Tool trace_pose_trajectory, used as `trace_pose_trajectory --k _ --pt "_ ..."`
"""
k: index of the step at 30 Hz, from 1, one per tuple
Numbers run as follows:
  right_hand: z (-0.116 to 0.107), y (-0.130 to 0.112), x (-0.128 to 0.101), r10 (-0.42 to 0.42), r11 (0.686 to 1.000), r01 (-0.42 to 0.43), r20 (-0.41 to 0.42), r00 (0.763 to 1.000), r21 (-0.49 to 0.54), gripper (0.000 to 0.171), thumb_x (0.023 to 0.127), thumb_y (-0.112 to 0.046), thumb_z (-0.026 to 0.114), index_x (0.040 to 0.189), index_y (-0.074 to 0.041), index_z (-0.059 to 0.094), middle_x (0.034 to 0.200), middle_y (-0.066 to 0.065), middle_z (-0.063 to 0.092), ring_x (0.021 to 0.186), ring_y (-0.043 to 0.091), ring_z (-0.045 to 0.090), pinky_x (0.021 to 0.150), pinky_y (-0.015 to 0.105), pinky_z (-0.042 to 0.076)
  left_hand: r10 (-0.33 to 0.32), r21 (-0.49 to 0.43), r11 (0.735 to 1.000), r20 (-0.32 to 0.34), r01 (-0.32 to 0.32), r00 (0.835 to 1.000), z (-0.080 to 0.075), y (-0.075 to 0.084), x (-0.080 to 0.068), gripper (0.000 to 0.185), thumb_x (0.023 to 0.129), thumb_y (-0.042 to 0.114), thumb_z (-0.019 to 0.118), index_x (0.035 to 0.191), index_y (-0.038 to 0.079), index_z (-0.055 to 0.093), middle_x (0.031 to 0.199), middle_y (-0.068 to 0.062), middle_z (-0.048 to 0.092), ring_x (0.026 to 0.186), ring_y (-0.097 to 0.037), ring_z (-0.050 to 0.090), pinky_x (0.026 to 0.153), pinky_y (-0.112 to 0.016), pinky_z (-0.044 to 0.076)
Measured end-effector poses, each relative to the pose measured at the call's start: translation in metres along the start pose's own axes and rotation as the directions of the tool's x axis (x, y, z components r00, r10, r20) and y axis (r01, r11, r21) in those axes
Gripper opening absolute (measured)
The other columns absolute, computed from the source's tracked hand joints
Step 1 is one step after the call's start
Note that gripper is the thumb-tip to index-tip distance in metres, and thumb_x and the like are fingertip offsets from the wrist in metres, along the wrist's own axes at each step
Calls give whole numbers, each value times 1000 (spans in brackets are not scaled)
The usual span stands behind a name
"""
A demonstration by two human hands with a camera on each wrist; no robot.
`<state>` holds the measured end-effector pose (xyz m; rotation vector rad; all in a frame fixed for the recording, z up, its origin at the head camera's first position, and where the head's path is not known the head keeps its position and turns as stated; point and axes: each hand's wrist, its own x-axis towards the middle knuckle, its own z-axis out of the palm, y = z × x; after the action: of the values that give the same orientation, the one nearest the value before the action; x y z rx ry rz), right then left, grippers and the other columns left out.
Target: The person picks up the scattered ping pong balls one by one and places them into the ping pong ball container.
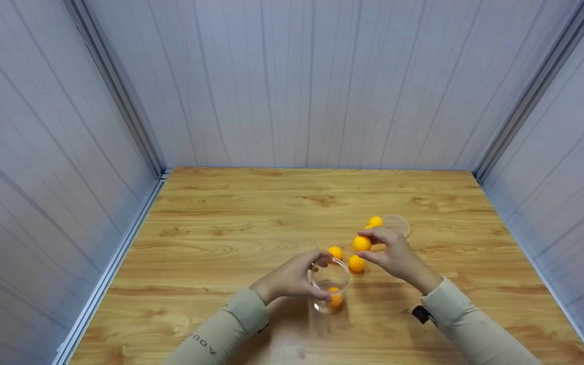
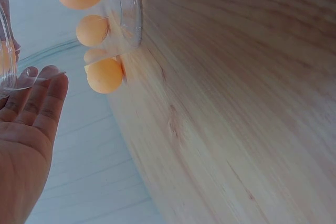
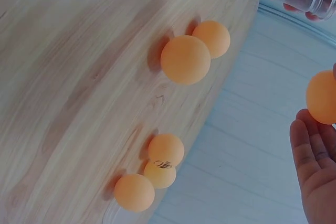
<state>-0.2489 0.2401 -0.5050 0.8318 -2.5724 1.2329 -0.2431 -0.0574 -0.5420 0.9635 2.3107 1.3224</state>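
My left hand (image 1: 292, 276) holds a clear plastic jar (image 1: 348, 280) near its top, fingers and thumb around the rim, with the mouth tipped up. An orange ping-pong ball (image 1: 335, 299) lies low inside the jar. To the right of and above the jar, my right hand (image 1: 398, 253) pinches another orange ping-pong ball (image 1: 362, 243) between thumb and fingers. In the right wrist view this pinched ball (image 3: 321, 98) is cut by the frame edge. Two loose balls rest on the table beside the jar, one behind it (image 1: 335, 252) and one at its right (image 1: 357, 263).
Farther back, several more balls (image 1: 375, 221) sit together next to a clear round disc (image 1: 397, 226) lying flat. The wood-grain table (image 1: 211, 218) is enclosed by pale panel walls (image 1: 292, 91) at the back and both sides.
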Motion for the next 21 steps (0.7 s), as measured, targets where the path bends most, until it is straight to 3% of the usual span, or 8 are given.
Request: trace_pose_trajectory --k 6,13,21 --pt "2 -6 -1 -35 999 35 6 999 23 40 92 -6 87 128 3 74 119 13 79 101 25 76 93 41 66 10 8 1000 3 -10 1000 -1 0 0 78 83 38 97 147 19 58 152 -8 65 136 -23 64 118 -43 51" --pt "6 -11 -3 -73 997 73 -7 997 22 37 91 -9 88 125 -1 76 117 9 80 100 24 76 90 44 66 4 -5 1000 3 -4 1000 -1 0 -1 79 82 37 97 149 19 58 153 -11 64 137 -27 63 118 -44 51" --pt "12 -15 -5 -141 989 142 -23 990 31 37 89 -9 90 124 -4 78 116 9 77 99 22 74 89 33 65 21 -24 1000 -4 -21 1000 0 2 -1 80 82 30 98 149 13 58 151 -9 66 138 -32 63 116 -42 52"
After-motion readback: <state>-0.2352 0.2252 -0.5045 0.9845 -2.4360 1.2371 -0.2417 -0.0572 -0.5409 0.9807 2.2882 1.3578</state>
